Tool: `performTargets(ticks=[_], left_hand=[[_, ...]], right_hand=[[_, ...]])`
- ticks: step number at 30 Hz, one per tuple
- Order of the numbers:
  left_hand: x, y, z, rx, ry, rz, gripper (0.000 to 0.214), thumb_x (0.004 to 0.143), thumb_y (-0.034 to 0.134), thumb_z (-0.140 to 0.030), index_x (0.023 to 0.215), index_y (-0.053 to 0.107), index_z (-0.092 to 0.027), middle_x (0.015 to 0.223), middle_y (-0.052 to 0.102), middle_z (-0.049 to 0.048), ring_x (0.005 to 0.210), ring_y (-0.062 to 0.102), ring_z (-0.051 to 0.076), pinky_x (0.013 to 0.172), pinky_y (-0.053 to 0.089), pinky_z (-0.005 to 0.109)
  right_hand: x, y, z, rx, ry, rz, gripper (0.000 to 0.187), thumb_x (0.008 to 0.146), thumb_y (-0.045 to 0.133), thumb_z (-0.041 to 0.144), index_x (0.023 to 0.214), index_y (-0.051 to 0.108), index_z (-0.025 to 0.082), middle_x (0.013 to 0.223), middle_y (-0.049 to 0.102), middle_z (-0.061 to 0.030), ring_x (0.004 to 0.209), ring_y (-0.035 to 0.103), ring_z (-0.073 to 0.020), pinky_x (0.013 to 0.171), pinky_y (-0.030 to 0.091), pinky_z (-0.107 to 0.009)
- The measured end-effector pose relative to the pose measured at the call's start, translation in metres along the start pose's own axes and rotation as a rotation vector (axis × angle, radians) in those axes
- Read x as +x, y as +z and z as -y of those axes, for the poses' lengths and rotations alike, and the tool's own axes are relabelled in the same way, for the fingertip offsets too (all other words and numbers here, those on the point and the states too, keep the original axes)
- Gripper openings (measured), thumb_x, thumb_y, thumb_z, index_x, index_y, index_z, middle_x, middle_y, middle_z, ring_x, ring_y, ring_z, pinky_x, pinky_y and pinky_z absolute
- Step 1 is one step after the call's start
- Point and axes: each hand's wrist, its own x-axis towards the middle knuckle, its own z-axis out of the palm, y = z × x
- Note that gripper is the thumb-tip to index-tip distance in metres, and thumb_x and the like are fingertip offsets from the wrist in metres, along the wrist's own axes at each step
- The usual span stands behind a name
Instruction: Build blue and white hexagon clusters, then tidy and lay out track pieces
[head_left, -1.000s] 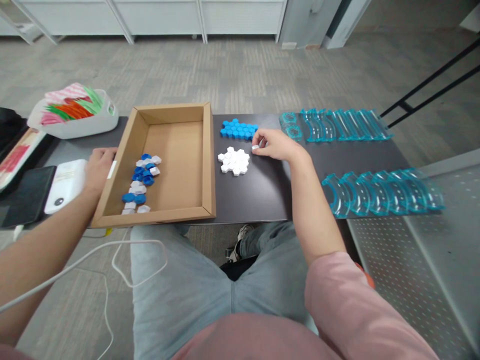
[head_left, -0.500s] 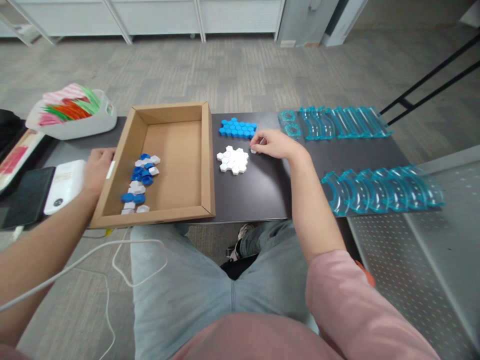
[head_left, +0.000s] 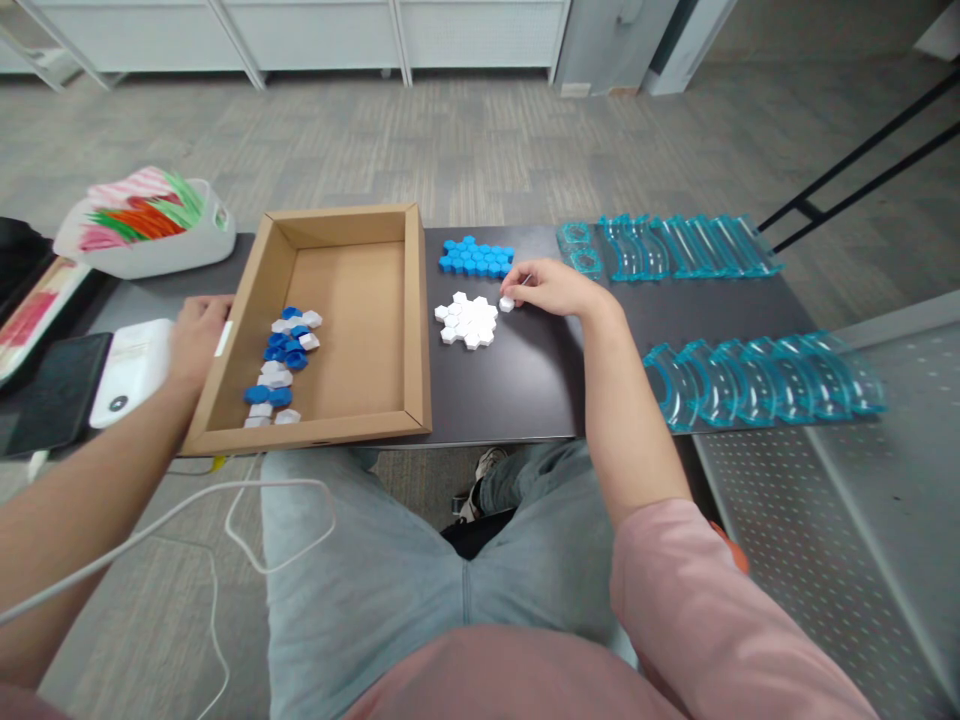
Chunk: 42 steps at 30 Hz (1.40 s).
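Grip of the right hand (head_left: 553, 287) pinched at its tips a white hexagonal plastic tile (head_left: 507, 304), probably light, stiff, best held edgewise.

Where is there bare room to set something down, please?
Bare tabletop lies between the white cluster and near edge, and between the far teal row and near teal row. The box is bare right of its loose pieces. Crowded: left of it, with left hand, white device, basket.

1 white tile (head_left: 507, 304) in right hand (head_left: 546, 287)
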Motion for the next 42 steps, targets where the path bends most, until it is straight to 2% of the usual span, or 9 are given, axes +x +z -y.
performTargets(ticks=[3,8,15,20,25,32,37,42], left_hand=[[-0.001,-0.005,-0.005,-0.031,-0.097,0.054,0.068,0.101,0.048,-0.029,0.165,0.063,-0.012,0.155,0.061,0.0240,0.158,0.055,0.043,0.136,0.048,0.056],[-0.003,-0.011,-0.010,-0.021,-0.099,0.096,0.071,0.102,0.050,-0.028,0.169,0.059,-0.008,0.166,0.056,0.0271,0.163,0.052,0.044,0.140,0.044,0.056],[-0.003,-0.006,-0.002,-0.041,-0.059,0.049,0.066,0.096,0.055,-0.028,0.160,0.065,-0.014,0.155,0.062,0.0236,0.156,0.057,0.044,0.135,0.049,0.059],[-0.003,-0.005,-0.002,-0.052,-0.074,0.070,0.071,0.095,0.055,-0.031,0.163,0.061,-0.014,0.159,0.058,0.0235,0.159,0.052,0.043,0.139,0.044,0.055],[-0.004,-0.007,-0.002,-0.076,-0.070,0.062,0.070,0.096,0.055,-0.031,0.164,0.061,-0.018,0.159,0.059,0.0212,0.160,0.052,0.042,0.140,0.044,0.054],[-0.004,-0.009,-0.006,-0.023,-0.060,0.087,0.075,0.092,0.056,-0.028,0.164,0.059,-0.011,0.160,0.060,0.0250,0.160,0.051,0.040,0.140,0.045,0.054],[-0.004,-0.012,-0.013,-0.021,-0.081,0.062,0.061,0.098,0.051,-0.030,0.155,0.066,-0.013,0.149,0.063,0.0230,0.154,0.056,0.039,0.136,0.049,0.051],[-0.006,-0.014,-0.016,-0.045,-0.092,0.063,0.059,0.102,0.051,-0.031,0.156,0.066,-0.014,0.149,0.063,0.0209,0.152,0.056,0.038,0.135,0.048,0.051]], right_hand=[[0.001,0.000,-0.002,0.026,-0.003,-0.008,0.016,0.087,0.091,0.039,0.090,0.082,0.025,0.083,0.082,-0.0023,0.084,0.074,-0.0240,0.088,0.061,-0.039],[0.001,0.000,-0.001,0.039,0.002,0.028,0.013,0.084,0.093,0.033,0.088,0.084,0.025,0.087,0.084,-0.0018,0.086,0.073,-0.0223,0.085,0.059,-0.036],[0.000,0.001,0.002,0.042,-0.008,0.038,0.009,0.086,0.091,0.031,0.085,0.083,0.026,0.089,0.084,-0.0017,0.088,0.073,-0.0227,0.086,0.059,-0.036],[0.000,0.001,-0.001,0.051,-0.029,0.058,0.014,0.084,0.093,0.038,0.088,0.084,0.027,0.090,0.085,-0.0017,0.089,0.073,-0.0233,0.085,0.060,-0.037],[0.000,0.000,-0.002,0.059,-0.031,0.072,0.018,0.082,0.093,0.041,0.087,0.084,0.026,0.089,0.084,-0.0017,0.087,0.072,-0.0224,0.083,0.059,-0.036],[0.000,0.000,0.001,0.064,-0.034,0.084,0.022,0.082,0.094,0.045,0.088,0.083,0.026,0.089,0.083,-0.0017,0.086,0.071,-0.0220,0.084,0.058,-0.036],[-0.001,0.001,0.003,0.054,-0.001,0.067,0.022,0.083,0.097,0.041,0.089,0.082,0.026,0.085,0.080,-0.0013,0.085,0.070,-0.0218,0.084,0.058,-0.036],[-0.001,0.002,0.003,0.052,0.009,0.056,0.023,0.084,0.096,0.043,0.089,0.081,0.026,0.086,0.080,-0.0018,0.085,0.070,-0.0228,0.086,0.060,-0.038]])
